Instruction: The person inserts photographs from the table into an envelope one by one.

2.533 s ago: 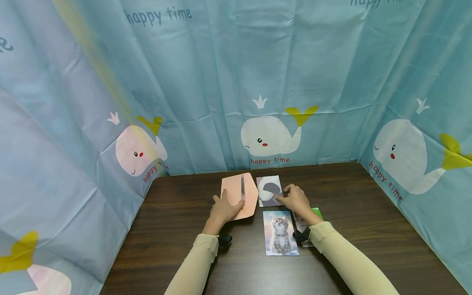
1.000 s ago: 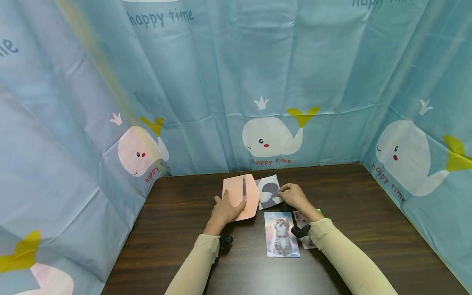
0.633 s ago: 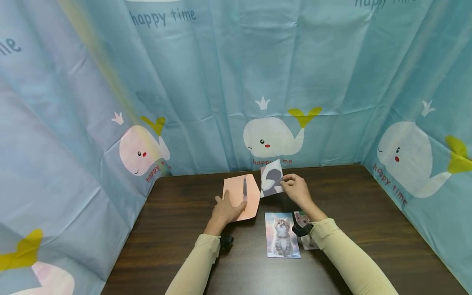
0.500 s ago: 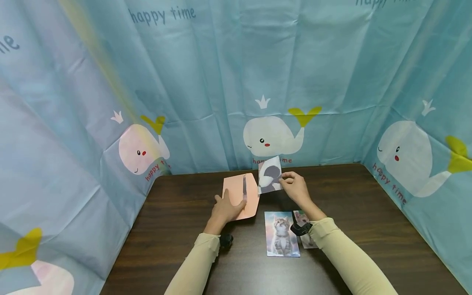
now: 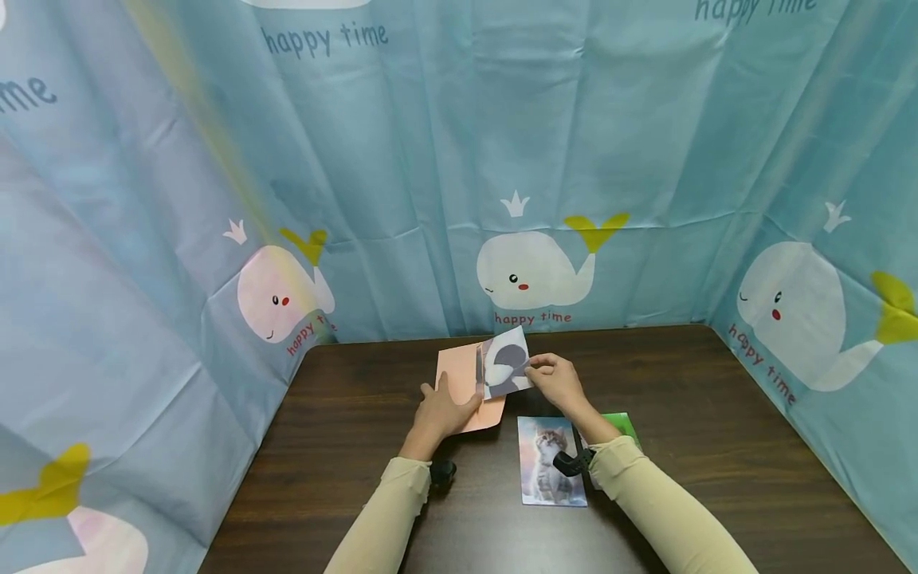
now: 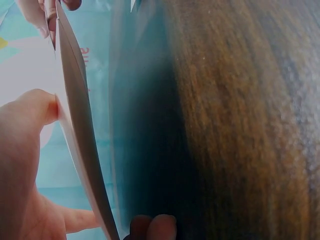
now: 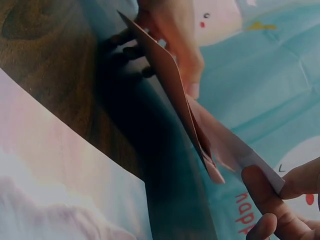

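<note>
A pale pink envelope (image 5: 457,371) is held tilted by my left hand (image 5: 441,410), thumb on the near face and fingers behind it. Its opening, a dark slit, faces right. My right hand (image 5: 555,381) pinches the right edge of a grey-and-white picture card (image 5: 508,360) between thumb and fingers. The card's left edge lies at the envelope's opening and overlaps the flap side. In the right wrist view the card (image 7: 262,167) meets the envelope (image 7: 172,82) at its parted edge. The left wrist view shows the envelope (image 6: 75,105) edge-on, with my thumb against it.
A kitten card (image 5: 532,454) lies on the dark wooden table (image 5: 344,446) below the right hand, partly covered by the wrist strap. Beside it a card with a green corner (image 5: 622,424) is mostly hidden under the right forearm. A blue whale-print curtain (image 5: 402,279) stands behind the table.
My right hand has lifted the grey-and-white card off the table, then brought it left and down onto the envelope's opening. The left hand has kept its grip on the envelope.
</note>
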`<action>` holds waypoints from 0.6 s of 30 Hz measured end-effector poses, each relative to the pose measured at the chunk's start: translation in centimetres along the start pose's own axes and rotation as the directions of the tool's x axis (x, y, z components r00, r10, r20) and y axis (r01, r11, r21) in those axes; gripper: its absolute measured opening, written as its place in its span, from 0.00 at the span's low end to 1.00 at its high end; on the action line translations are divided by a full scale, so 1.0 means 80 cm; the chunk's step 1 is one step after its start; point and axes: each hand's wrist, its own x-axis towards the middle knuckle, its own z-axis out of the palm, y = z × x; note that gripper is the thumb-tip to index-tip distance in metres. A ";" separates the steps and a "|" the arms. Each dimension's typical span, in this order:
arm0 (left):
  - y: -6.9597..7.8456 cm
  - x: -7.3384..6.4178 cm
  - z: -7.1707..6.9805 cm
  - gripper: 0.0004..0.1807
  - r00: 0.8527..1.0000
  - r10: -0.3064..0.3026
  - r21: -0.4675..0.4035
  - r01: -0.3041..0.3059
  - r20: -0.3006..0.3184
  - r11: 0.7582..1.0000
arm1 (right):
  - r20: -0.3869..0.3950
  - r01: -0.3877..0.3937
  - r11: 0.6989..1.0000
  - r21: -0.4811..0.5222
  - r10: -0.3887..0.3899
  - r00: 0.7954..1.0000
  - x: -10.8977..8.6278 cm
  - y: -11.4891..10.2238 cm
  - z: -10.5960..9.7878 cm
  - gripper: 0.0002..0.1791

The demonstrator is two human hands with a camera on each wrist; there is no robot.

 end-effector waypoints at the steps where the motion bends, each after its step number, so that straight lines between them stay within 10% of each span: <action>1: 0.000 0.000 0.000 0.58 1.000 0.000 0.001 0.000 -0.001 1.000 | 0.002 -0.001 1.000 -0.005 0.001 1.000 0.000 0.000 0.002 0.17; 18: 0.001 -0.001 -0.002 0.58 1.000 -0.009 -0.007 0.010 0.015 1.000 | -0.037 0.010 1.000 0.024 -0.009 0.999 -0.004 -0.004 0.019 0.17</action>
